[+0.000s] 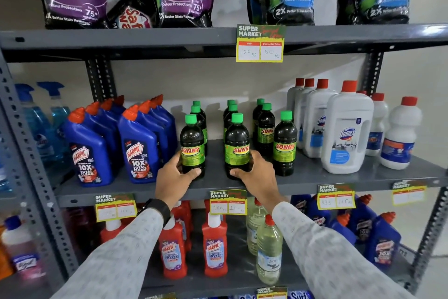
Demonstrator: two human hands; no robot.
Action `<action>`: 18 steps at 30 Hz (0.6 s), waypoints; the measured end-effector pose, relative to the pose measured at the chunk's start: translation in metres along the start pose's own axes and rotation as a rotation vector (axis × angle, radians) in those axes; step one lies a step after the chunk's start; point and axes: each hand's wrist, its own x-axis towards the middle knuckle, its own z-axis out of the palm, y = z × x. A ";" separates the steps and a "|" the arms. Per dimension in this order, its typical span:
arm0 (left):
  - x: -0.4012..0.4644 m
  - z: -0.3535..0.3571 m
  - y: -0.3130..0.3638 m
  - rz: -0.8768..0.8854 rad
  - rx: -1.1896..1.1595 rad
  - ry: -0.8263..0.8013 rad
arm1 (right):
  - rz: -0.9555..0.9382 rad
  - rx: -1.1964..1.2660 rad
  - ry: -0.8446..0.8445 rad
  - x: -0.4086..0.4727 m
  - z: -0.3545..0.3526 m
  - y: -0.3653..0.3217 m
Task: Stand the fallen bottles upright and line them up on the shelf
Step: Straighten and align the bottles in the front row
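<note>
Your left hand point(175, 173) is wrapped around the lower part of the front-left Sunny bottle point(192, 147), the thumb across its front and the other fingers hidden behind it; your right hand point(255, 170) holds the front-middle Sunny bottle point(237, 146) in the same way, low on the label. Both bottles stand upright on the middle shelf point(339, 178), near its front edge; I see no green-capped bottle lying down, so the step now seems to be the lining up. Slide each bottle on its base and do not lift it, because a low grip keeps it steady; bring the two fronts level with the third front bottle point(285, 143) at the right; keep each one straight before its own row point(263, 121), and turn the labels forward before you let go.
</note>
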 end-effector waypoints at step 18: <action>-0.006 0.000 -0.001 0.053 0.173 0.009 | -0.017 -0.005 -0.002 -0.005 -0.001 0.000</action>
